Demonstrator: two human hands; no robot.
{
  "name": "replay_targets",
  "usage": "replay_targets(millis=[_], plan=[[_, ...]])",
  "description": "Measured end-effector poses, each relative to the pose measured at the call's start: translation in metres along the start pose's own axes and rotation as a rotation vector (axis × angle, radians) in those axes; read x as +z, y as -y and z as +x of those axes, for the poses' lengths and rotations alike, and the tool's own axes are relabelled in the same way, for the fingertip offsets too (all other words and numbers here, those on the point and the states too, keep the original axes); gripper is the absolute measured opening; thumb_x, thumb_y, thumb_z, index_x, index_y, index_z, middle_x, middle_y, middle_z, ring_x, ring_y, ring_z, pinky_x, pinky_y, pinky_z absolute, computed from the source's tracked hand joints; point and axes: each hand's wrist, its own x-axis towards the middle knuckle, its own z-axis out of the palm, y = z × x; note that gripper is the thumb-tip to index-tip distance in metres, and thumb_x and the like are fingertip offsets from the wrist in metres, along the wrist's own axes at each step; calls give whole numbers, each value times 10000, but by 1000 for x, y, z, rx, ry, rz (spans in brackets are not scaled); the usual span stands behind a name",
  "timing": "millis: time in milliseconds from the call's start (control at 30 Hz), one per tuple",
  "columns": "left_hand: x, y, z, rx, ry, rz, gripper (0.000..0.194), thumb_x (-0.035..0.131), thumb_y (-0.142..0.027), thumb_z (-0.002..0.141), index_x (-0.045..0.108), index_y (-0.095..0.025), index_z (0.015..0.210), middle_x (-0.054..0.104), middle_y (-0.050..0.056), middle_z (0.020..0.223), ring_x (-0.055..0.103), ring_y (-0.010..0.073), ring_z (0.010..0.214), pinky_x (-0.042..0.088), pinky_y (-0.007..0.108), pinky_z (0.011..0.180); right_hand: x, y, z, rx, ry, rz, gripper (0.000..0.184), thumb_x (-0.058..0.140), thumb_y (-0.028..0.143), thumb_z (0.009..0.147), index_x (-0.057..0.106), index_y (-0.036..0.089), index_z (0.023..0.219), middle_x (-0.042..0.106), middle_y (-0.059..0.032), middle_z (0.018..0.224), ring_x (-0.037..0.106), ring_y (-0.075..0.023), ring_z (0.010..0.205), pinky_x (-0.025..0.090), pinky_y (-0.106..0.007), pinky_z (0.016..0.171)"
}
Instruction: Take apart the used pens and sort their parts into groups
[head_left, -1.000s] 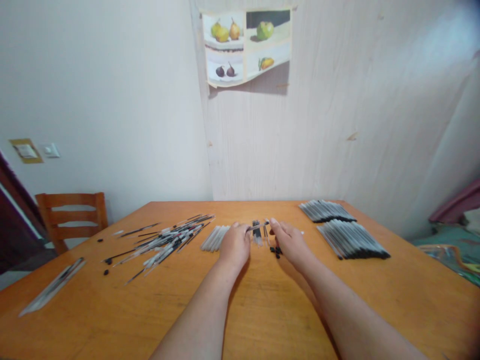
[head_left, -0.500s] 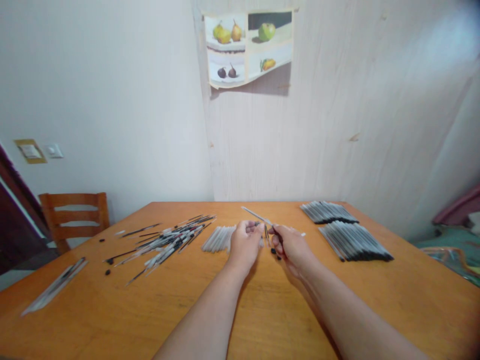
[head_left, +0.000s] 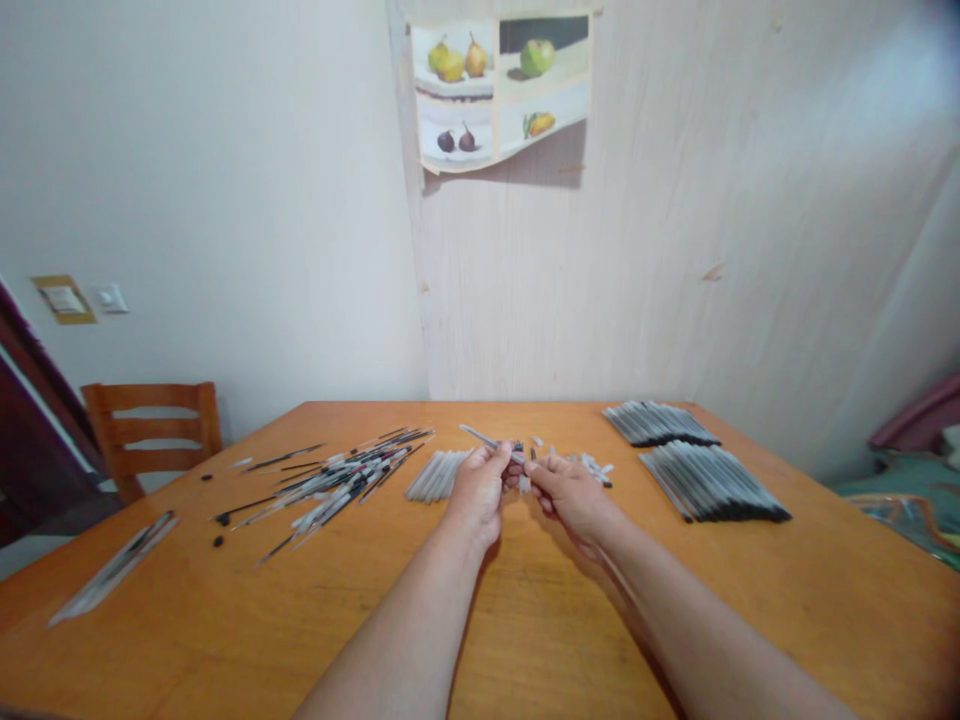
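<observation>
Over the middle of the table, my left hand (head_left: 478, 492) is closed around a clear-barrelled pen (head_left: 478, 435), whose far end points up and to the left. My right hand (head_left: 574, 493) meets it from the right, fingertips pinched at the pen's near end; the tip between the fingers is hidden. Just left of my left hand lies a row of clear pen barrels (head_left: 430, 476). Small clear and dark pen parts (head_left: 598, 468) are scattered behind and beside my right hand.
A loose heap of pen refills (head_left: 349, 482) spreads on the left, with small black pieces (head_left: 218, 541) nearby. A clear sleeve (head_left: 112, 572) with thin sticks lies at the left edge. Two neat stacks of pens (head_left: 660, 424) (head_left: 714, 484) lie on the right. A wooden chair (head_left: 150, 430) stands behind.
The pen has passed from my right hand to my left and sits lower and further left. My right hand has shifted left, its fingertips now against my left hand's.
</observation>
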Motion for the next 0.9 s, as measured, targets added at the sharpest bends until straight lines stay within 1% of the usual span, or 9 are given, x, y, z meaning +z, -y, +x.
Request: replay_targets(millis=[67, 167, 233, 367, 433, 533, 700, 833, 900], plan=[[-1, 0, 1, -1, -7, -3, 242, 743, -342, 754, 605, -146, 786, 680, 45, 746, 587, 88, 625, 420, 199, 597, 0, 0, 0, 7, -9, -16, 323, 670, 480, 749, 527, 191, 740, 479, 83, 491, 352, -50, 380, 227, -176, 379], [-3, 0, 2, 1, -2, -3, 233, 733, -340, 765, 603, -148, 784, 670, 39, 721, 587, 92, 622, 426, 200, 592, -1, 0, 0, 45, -11, -68, 391, 544, 565, 826, 553, 184, 739, 504, 58, 486, 339, -58, 356, 199, -190, 360], [-3, 0, 3, 0, -1, 3, 236, 733, -343, 768, 603, -147, 785, 672, 43, 721, 591, 96, 620, 431, 201, 589, -2, 1, 0, 35, 7, -100, 425, 496, 570, 849, 562, 174, 712, 517, 40, 485, 340, -58, 353, 198, -194, 358], [-3, 0, 3, -14, -10, 3, 226, 723, -328, 784, 597, -140, 789, 681, 49, 747, 593, 87, 616, 436, 192, 586, -1, 2, 0, -4, -8, -75, 354, 683, 501, 727, 523, 186, 714, 490, 69, 486, 374, -53, 379, 222, -178, 377], [-3, 0, 3, -21, -12, -5, 218, 722, -312, 788, 591, -137, 786, 673, 41, 729, 586, 81, 602, 437, 186, 580, -1, 2, 0, 8, -11, -63, 375, 673, 533, 732, 525, 188, 733, 492, 70, 494, 372, -55, 374, 212, -180, 371], [-2, 0, 3, -30, -3, -11, 212, 719, -299, 794, 585, -134, 785, 660, 36, 698, 585, 83, 591, 437, 182, 567, 0, 1, -1, 15, 27, -88, 453, 519, 609, 826, 547, 175, 700, 519, 37, 502, 351, -57, 360, 201, -195, 361], [-2, 1, 3, -43, -6, -21, 184, 698, -282, 817, 590, -134, 799, 672, 48, 729, 590, 82, 591, 438, 175, 558, 1, 4, -2, -34, -13, -87, 373, 686, 527, 726, 528, 189, 729, 483, 68, 495, 366, -59, 391, 230, -191, 387], [-3, 1, 3, -40, -2, -17, 172, 680, -270, 831, 580, -137, 788, 664, 43, 719, 594, 86, 606, 450, 179, 573, 0, 6, -2, 13, 2, -128, 427, 526, 593, 827, 536, 184, 703, 463, 59, 459, 324, -62, 359, 191, -204, 372], [-3, 1, 3, -43, -5, -7, 166, 672, -265, 837, 580, -135, 788, 670, 50, 728, 598, 89, 610, 451, 182, 574, 0, 6, -2, 18, 7, -145, 411, 538, 568, 822, 530, 180, 685, 475, 53, 465, 336, -60, 366, 203, -204, 377]])
